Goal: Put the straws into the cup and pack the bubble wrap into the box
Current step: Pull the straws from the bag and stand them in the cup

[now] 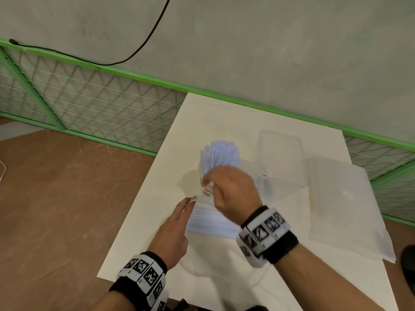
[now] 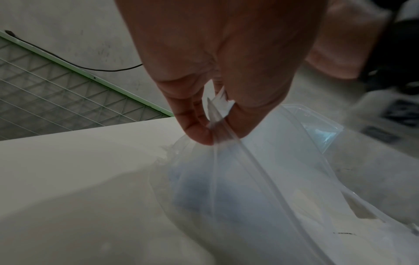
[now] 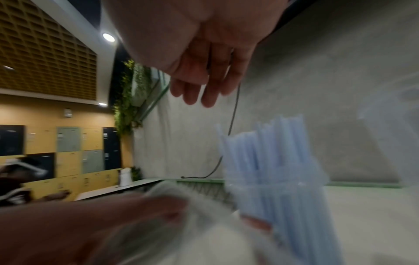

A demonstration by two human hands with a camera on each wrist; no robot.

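A cup (image 1: 206,189) packed with pale blue straws (image 1: 221,157) stands mid-table; the right wrist view shows these straws (image 3: 269,161) upright in it. My right hand (image 1: 210,179) hovers just over the cup, and its fingers (image 3: 192,95) hang loose and hold nothing. Nearer me lies a clear plastic bag (image 1: 213,223) with more straws inside. My left hand (image 1: 190,199) pinches the bag's edge (image 2: 217,114) between thumb and fingertip. The clear box (image 1: 280,153) sits open to the right of the cup. A bubble wrap sheet (image 1: 343,205) lies flat further right.
The white table (image 1: 143,232) ends at a brown floor on the left. A green mesh fence (image 1: 94,102) and a grey wall with a black cable (image 1: 143,46) run behind it. The bubble wrap overhangs the table's right edge.
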